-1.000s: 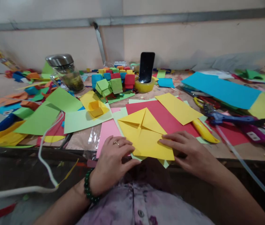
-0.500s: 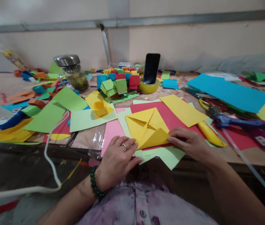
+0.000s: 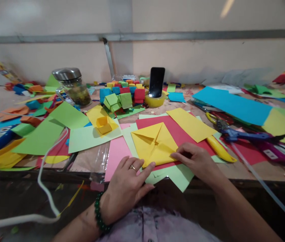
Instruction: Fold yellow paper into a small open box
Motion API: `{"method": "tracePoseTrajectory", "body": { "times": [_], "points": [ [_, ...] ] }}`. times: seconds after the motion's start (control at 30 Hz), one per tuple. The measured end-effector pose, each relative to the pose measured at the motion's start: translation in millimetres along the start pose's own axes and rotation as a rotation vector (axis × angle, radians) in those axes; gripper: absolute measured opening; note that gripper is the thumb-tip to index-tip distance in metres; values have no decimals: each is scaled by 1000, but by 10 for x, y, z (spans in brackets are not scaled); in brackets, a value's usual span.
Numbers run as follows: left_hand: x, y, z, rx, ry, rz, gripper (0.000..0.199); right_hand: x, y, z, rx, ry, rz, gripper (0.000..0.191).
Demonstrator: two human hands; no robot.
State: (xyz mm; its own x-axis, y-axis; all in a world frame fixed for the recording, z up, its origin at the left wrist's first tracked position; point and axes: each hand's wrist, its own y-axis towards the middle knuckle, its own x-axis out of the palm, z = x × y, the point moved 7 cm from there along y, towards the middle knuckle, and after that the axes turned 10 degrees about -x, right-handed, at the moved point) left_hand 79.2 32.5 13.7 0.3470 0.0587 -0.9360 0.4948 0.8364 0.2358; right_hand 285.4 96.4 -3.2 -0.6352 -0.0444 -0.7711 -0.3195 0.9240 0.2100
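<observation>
A yellow paper (image 3: 154, 143) with its corners folded to the middle lies on red and pale green sheets near the table's front edge. My left hand (image 3: 127, 183), with a ring and a green bead bracelet, rests at the paper's lower left corner, fingers apart, the index fingertip on its edge. On the right corner, my right hand (image 3: 195, 159) pinches the yellow paper between thumb and fingers. A loose yellow sheet (image 3: 191, 124) lies behind my right hand.
Paper cubes (image 3: 119, 97), a phone (image 3: 156, 82) upright in a tape roll (image 3: 154, 100) and a glass jar (image 3: 74, 87) stand behind. Pliers (image 3: 233, 132) and a yellow cutter (image 3: 221, 149) lie right. A white cable (image 3: 43, 181) hangs over the left front edge.
The yellow paper's front flap, raised before, now lies flatter toward the middle. My right hand's fingertips have come in along the corner. The whole view has shifted slightly.
</observation>
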Motion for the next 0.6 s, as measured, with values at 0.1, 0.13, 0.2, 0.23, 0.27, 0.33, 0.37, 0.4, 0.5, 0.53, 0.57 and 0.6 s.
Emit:
{"method": "tracePoseTrajectory", "body": {
  "times": [0.1,0.13,0.2,0.23,0.27,0.33,0.37,0.4,0.5,0.53,0.57,0.6],
  "points": [
    [-16,-7,5,10,-8,17,46,-4,8,5,7,-17,13,34],
    [-18,-13,5,13,-9,20,46,-5,11,8,10,-24,17,33],
    [-18,-28,3,19,-7,23,45,-5,19,19,21,-41,22,33],
    [-13,-37,3,22,-4,21,45,-4,23,24,26,-51,23,33],
    [-9,-46,2,27,-1,21,45,-1,26,29,30,-60,23,33],
    [0,-64,0,34,7,25,44,5,32,39,40,-74,22,34],
    [2,-72,-2,37,8,28,44,7,34,42,43,-77,22,34],
    [5,-78,-5,38,7,28,43,9,35,45,45,-77,24,35],
    [-3,-78,-12,32,-3,21,41,11,31,50,47,-73,30,37],
    [-12,-71,-12,30,-7,18,40,13,29,52,49,-69,31,37],
    [-23,-62,-11,27,-12,15,40,13,26,54,52,-66,32,37],
    [-31,-51,-10,23,-17,7,39,15,24,54,53,-63,32,38]
  ]
}}
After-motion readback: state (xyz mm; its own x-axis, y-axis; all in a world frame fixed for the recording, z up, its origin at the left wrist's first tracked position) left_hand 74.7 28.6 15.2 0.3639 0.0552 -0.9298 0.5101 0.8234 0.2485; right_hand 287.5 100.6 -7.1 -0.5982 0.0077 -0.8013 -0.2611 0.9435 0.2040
